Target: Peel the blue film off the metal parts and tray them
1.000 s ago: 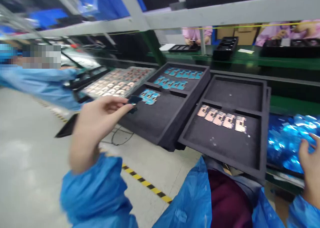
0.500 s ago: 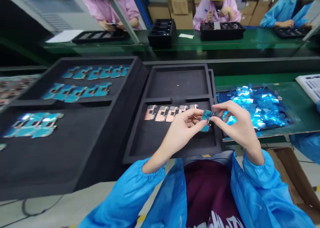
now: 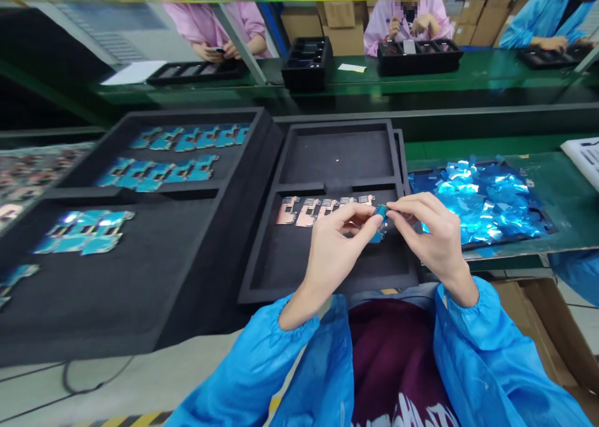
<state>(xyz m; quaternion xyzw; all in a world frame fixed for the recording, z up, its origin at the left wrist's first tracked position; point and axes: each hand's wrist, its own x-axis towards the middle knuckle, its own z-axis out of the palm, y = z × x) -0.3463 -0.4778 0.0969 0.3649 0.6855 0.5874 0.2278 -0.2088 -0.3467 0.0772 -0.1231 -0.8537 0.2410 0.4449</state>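
Over the right part of the middle black foam tray [image 3: 276,277], a small circuit board [image 3: 377,235] with blue film on it hangs between my two hands. My left hand [image 3: 333,246] pinches its left side between thumb and fingers. The fingertips of my right hand [image 3: 433,236] are closed at its upper right corner; whether they grip the board itself or only the film is too small to tell. Just behind my left hand lies a row of several copper-coloured circuit boards [image 3: 307,213] in the tray, partly covered by my fingers.
To the left, a deeper black tray [image 3: 187,252] holds rows of blue-covered boards [image 3: 154,174]. A heap of shiny blue film pieces [image 3: 486,196] lies at right. Beyond a dark rail, co-workers' hands work at black boxes [image 3: 418,57] on a green bench [image 3: 350,83].
Both hands, with the board, have shifted slightly; my right fingertips have come closer to my left ones. The board looks turned. The whole view has swung a little to the left.
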